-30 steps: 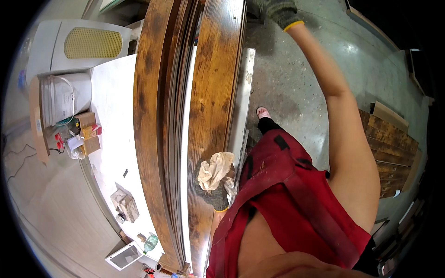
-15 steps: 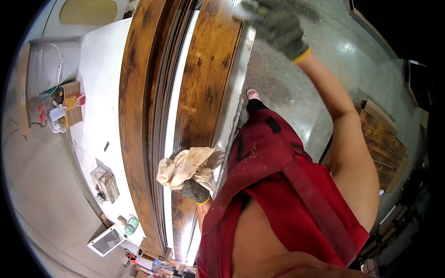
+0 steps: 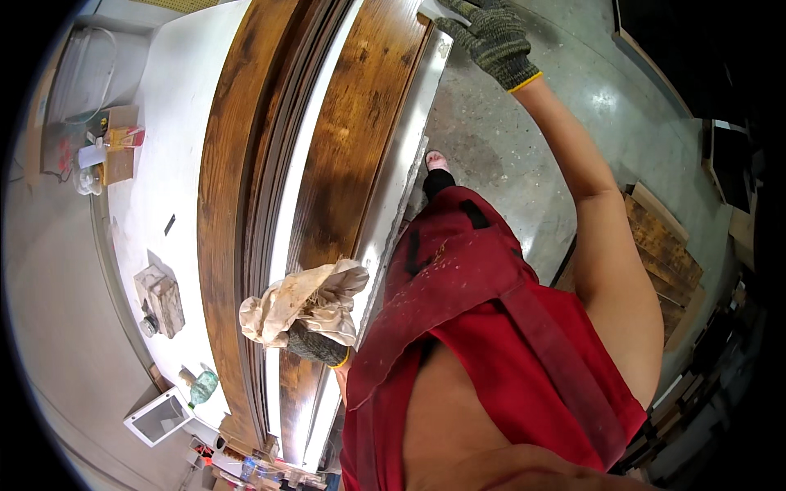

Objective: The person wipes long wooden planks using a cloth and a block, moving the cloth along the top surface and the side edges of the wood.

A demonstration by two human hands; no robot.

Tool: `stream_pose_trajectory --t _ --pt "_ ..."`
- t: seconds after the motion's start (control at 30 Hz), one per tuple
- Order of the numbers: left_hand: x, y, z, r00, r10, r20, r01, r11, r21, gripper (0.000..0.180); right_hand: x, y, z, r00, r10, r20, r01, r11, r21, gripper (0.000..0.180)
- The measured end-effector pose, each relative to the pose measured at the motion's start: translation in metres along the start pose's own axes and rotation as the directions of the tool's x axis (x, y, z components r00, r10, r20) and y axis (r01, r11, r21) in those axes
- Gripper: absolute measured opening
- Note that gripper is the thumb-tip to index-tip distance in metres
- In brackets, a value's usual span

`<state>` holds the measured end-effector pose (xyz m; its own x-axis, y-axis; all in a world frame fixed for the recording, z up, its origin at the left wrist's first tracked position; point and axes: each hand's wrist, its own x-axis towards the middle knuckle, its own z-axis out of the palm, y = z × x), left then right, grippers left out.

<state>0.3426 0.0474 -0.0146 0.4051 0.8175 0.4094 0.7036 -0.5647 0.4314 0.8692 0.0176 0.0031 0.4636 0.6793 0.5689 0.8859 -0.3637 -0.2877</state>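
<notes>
left hand [image 3: 315, 342] clutching rag [image 3: 304, 304] on stained board [image 3: 360, 139] | right hand [image 3: 491, 37] flat on board end | risk: uneven pressure streaks stain, board shifts off tabletop [image 3: 164, 164]

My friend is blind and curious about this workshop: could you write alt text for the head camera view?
A person's gloved left hand presses a crumpled stained rag onto a long brown wooden panel lying on a white table, while the gloved right hand rests at the panel's far end. The person wears a red apron.
</notes>
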Motion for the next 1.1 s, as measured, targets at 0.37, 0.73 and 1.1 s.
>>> stream_pose_trajectory --t 0.37,0.73,1.1 --pt "-0.025 -0.015 -0.023 0.999 -0.032 -0.031 0.034 0.998 0.044 0.047 -0.085 -0.093 -0.017 0.954 -0.215 0.208 0.186 0.971 0.15 0.056" --pt "-0.023 -0.017 -0.022 0.999 -0.015 -0.034 0.017 0.998 0.055 0.049 0.001 -0.008 0.006 0.989 -0.064 -0.136 0.068 0.997 0.024 0.038" --pt "-0.011 0.001 0.006 1.0 -0.001 -0.009 0.002 0.999 0.05 0.05 -0.047 -0.049 -0.015 0.976 -0.158 0.148 0.162 0.987 -0.012 0.054"
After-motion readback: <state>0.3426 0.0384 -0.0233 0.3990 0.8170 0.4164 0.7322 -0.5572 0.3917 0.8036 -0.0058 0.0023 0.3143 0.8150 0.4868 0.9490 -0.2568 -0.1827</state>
